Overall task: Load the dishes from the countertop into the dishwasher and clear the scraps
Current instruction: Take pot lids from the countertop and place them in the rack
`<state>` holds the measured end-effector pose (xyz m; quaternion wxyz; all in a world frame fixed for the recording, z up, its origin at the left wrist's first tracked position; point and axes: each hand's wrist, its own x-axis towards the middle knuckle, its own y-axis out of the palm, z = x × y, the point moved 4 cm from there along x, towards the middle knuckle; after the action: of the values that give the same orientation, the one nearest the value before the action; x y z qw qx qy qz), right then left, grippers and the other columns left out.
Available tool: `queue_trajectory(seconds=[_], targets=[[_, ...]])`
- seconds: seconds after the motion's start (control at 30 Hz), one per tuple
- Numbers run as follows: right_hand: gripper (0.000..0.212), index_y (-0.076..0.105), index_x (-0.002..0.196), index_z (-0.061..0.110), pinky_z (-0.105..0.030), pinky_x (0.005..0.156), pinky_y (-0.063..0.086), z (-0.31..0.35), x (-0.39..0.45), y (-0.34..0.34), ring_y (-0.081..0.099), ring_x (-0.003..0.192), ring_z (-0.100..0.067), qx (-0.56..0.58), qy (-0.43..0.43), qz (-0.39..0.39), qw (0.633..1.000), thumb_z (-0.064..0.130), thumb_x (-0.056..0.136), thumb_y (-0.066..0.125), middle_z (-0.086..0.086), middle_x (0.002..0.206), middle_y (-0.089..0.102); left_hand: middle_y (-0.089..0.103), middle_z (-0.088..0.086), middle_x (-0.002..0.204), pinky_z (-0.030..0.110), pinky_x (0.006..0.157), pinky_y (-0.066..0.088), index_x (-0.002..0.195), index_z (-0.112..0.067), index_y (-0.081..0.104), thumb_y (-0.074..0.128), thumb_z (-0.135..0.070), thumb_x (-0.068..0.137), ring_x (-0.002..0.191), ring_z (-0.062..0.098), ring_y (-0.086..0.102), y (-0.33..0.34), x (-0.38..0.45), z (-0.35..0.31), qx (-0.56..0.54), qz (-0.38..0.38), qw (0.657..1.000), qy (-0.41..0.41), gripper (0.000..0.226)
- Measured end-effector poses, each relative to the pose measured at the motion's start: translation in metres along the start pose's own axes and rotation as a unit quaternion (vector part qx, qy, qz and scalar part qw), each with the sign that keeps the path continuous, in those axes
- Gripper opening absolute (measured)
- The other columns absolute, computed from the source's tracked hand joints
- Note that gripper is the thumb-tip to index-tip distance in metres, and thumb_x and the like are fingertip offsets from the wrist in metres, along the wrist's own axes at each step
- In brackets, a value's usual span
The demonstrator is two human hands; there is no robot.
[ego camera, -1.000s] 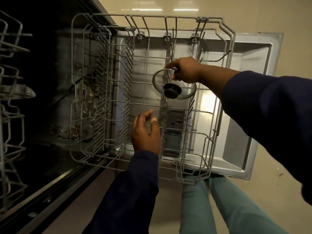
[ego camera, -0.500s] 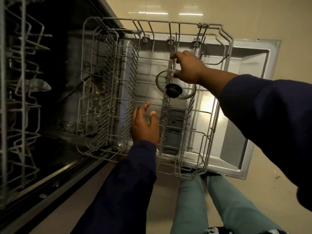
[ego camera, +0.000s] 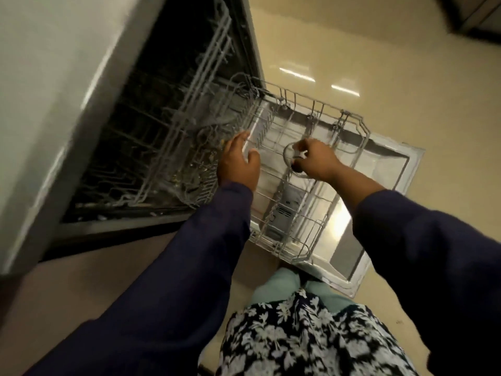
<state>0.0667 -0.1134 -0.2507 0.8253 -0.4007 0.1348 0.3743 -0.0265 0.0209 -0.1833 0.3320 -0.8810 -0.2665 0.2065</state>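
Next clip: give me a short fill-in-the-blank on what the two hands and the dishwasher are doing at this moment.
1. The right hand holds a glass ____ with a dark knob over the lower rack.
2. The left hand is open and holds ____.
3. The lower rack is pulled out over the open dishwasher ____.
4. Both arms wear dark blue ____.

Missing words: lid; nothing; door; sleeves
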Motion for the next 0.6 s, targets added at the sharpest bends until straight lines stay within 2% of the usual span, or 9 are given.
queue_trajectory(seconds=[0.1, 0.17, 0.33, 0.5, 0.6], targets=[[0.035, 0.055, 0.123, 0.009, -0.034, 0.091, 0.044, 0.054, -0.033, -0.021, 0.055, 0.113, -0.026, 0.031, -0.025, -0.007, 0.999, 0.018, 0.09, 0.059, -0.01, 0.127, 0.055, 0.057, 0.015, 0.125, 0.017, 0.096, 0.032, 0.12, -0.002, 0.057, 0.046, -0.013, 0.079, 0.117, 0.026, 0.053, -0.049, -0.024, -0.031, 0.002, -0.055, 0.998, 0.04, 0.044], [0.029, 0.058, 0.116, 0.01, -0.032, 0.088, 0.044, 0.103, -0.053, -0.033, 0.057, 0.109, -0.025, 0.017, -0.072, -0.027, 0.997, 0.02, 0.089, 0.06, -0.008, 0.119, 0.06, 0.059, 0.017, 0.122, 0.014, 0.095, 0.03, 0.117, -0.001, 0.059, 0.048, -0.009, 0.078, 0.116, 0.028, 0.054, -0.086, -0.045, -0.048, -0.005, -0.092, 0.994, 0.059, 0.041], [0.023, 0.064, 0.11, 0.01, -0.02, 0.075, 0.039, 0.247, -0.11, -0.04, 0.058, 0.09, -0.013, -0.003, -0.222, -0.059, 0.973, 0.018, 0.089, 0.06, -0.004, 0.102, 0.065, 0.059, 0.015, 0.123, 0.023, 0.101, 0.035, 0.117, -0.003, 0.059, 0.052, -0.006, 0.08, 0.116, 0.027, 0.054, -0.18, -0.089, -0.073, -0.018, -0.169, 0.979, 0.113, 0.037], [0.015, 0.067, 0.101, 0.015, -0.024, 0.077, 0.048, 0.372, -0.166, -0.006, 0.063, 0.086, -0.016, 0.047, -0.317, -0.072, 0.944, 0.016, 0.089, 0.057, 0.002, 0.091, 0.064, 0.057, 0.012, 0.125, 0.015, 0.1, 0.03, 0.12, -0.005, 0.056, 0.054, -0.004, 0.083, 0.118, 0.022, 0.052, -0.305, -0.134, -0.057, -0.009, -0.272, 0.953, 0.133, 0.038], [0.018, 0.067, 0.104, 0.016, -0.036, 0.09, 0.051, 0.434, -0.2, 0.04, 0.064, 0.095, -0.019, 0.047, -0.358, -0.061, 0.931, 0.017, 0.088, 0.058, 0.0, 0.099, 0.067, 0.052, 0.013, 0.131, 0.018, 0.103, 0.028, 0.125, -0.003, 0.052, 0.054, -0.004, 0.084, 0.123, 0.023, 0.047, -0.383, -0.168, -0.022, -0.003, -0.314, 0.943, 0.114, 0.041]])
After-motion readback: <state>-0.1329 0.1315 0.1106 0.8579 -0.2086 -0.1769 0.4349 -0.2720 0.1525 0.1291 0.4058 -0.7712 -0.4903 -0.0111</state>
